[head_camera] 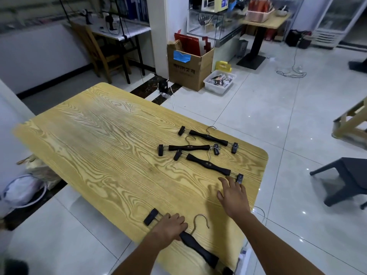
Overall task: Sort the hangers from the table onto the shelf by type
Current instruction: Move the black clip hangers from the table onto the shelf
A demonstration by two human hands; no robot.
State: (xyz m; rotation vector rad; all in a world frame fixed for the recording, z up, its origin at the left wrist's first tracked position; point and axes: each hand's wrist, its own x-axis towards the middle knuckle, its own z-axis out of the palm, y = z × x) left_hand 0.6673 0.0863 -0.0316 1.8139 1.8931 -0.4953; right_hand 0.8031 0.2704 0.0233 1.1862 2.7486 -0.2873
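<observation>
Four dark clip hangers lie on the yellow wood-grain table (99, 135). The left hand (168, 228) grips the near hanger (198, 250) at the table's near edge. Its fingers are curled over the left part of the bar, w/ the metal hook (201, 221) just right of the knuckles and one clip (151, 216) sticking out to the left. The right hand (233, 195) is held flat over the top, fingers spread wide & holding nothing. Its tips are right at the end clip of the third hanger (208, 165), but contact can't be told. Beyond that lie the middle hanger (188, 147) and far hanger (208, 137), packed close, w/ clips and a hook overlapping btwn middle and third. On the floor past the table stands an open cardboard box (184, 72) w/ flat red cards upright in it. Just beside it is a white plastic bin (215, 89) of small mixed packets. A basket (258, 16) of red packs sits on a far table (278, 23) — blurred.
</observation>
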